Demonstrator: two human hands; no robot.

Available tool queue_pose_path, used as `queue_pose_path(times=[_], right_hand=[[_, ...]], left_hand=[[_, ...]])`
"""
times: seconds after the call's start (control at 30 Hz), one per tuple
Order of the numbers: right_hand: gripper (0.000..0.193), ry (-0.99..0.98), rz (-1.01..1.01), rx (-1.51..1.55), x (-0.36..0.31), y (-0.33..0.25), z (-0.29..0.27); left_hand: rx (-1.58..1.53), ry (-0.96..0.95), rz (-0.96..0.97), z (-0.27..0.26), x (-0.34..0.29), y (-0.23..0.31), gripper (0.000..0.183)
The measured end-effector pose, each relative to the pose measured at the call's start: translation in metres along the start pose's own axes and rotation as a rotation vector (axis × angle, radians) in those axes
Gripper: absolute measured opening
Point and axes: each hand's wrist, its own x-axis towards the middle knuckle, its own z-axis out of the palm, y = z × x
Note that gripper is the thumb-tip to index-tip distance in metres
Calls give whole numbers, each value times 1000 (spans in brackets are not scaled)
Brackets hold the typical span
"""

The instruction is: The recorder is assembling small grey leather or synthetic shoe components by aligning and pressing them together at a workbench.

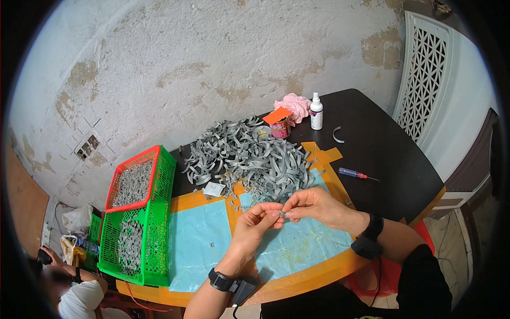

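1. rough plastered wall (239, 58) is rising behind dark table (393, 133).
2. light blue sheets (196, 239) are covering the near part of the tabletop, orange tape (297, 284) running along their edges.
3. heap of grey curved strips (228, 154) is spreading over the table's middle, beyond both hands.
4. green plastic basket (159, 228) is standing at the table's left side, holding small grey parts; red-rimmed basket (127, 207) is resting at its far end, also holding such parts.
5. another person in a white sleeve (82, 300) is showing at lower left.
6. left hand (256, 222) is pinching the small grey piece between thumb and fingers, wearing a black wrist device.
7. right hand (317, 206) is gripping the same piece from the other side with its fingertips, also wearing a black device.
8. pink cloth (296, 106) is lying between white spray bottle (316, 114) and tin can (280, 129).
9. screwdriver (351, 173) is lying right of the tape.
10. small grey piece (282, 213) is sitting between both hands' fingertips, above the blue sheet; its exact shape is staying mostly hidden.
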Motion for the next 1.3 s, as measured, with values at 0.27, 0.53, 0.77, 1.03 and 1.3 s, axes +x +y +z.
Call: queue_pose_path(times=[0.27,0.53,0.77,1.03,1.3], right_hand=[[12,62,-96,-32,-3,-5,4],[16,64,-125,-14,-3,-7,4],[26,-5,-82,-13,-1,-9,2],[22,17,-110,-36,0,-3,1],[19,-101,-45,-188,1,-18,-9]], left_hand=[[119,-24,91,1,-1,-2,18],[113,-25,101,3,-2,1,19],[192,-48,96,-1,-3,2,18],[220,-75,57,2,-8,13,20],[114,-60,25,-9,-4,10,18]])
